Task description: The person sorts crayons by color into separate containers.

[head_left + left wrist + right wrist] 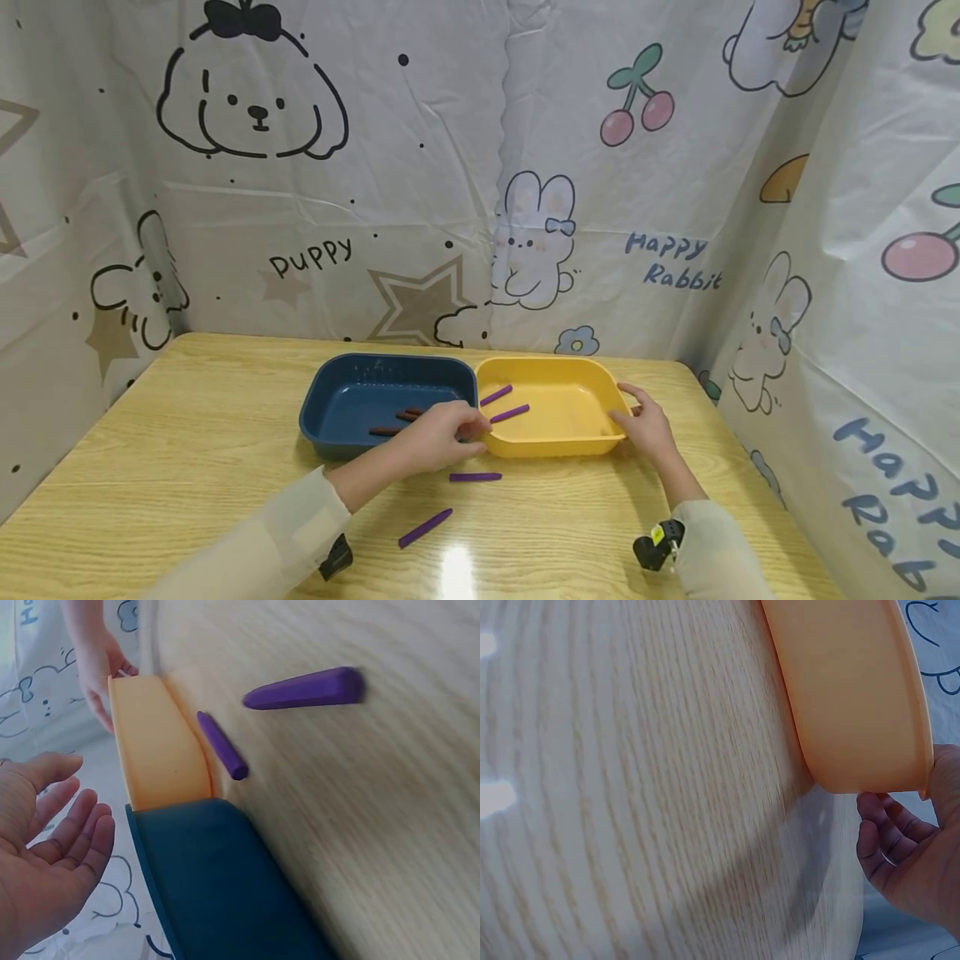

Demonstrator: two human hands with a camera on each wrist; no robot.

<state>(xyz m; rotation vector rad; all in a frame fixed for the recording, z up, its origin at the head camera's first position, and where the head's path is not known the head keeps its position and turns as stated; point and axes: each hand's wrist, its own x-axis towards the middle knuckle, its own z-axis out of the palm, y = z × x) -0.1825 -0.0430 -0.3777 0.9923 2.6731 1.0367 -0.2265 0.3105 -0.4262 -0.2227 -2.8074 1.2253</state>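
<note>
My left hand [450, 435] is over the spot where the two bins meet, its fingers loosely bent and holding nothing in the left wrist view. Two purple crayons [510, 413] lie inside the yellow bin [555, 448], just beyond those fingertips. At that bin's right end, my right hand [647, 423] grips the rim, thumb over the edge and fingers against the outer wall. Several brown crayons [385, 432] lie in the dark blue bin [322, 417], partly hidden by my left hand.
On the wooden table [187, 467], one purple crayon [476, 477] lies in front of the bins and another purple crayon [425, 528] lies nearer to me. A printed cloth [420, 200] hangs behind and at both sides of the table.
</note>
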